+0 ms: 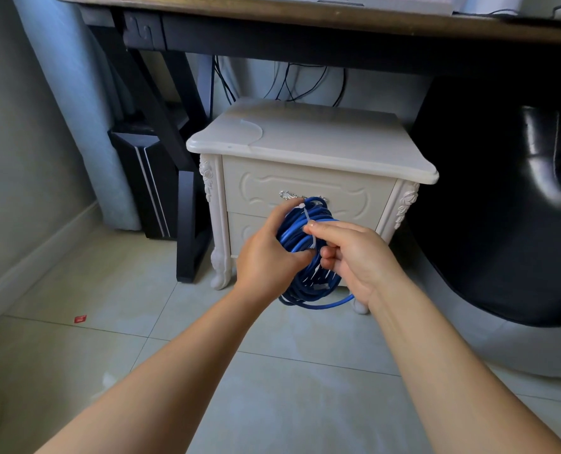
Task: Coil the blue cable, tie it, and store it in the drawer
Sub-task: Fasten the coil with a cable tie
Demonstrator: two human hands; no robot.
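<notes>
Before a cream nightstand (305, 142), the left hand (266, 253) grips the blue cable (294, 235), the right hand (358, 257) pinches its white tie (306, 219).

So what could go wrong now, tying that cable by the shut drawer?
The lowest loop of the blue cable sags clear of the bundle, so the white zip tie might miss it. The left hand grips the coil, the right hand pinches the tie, and the drawer looks closed, so freeing a hand early could let the coil loosen.
</notes>
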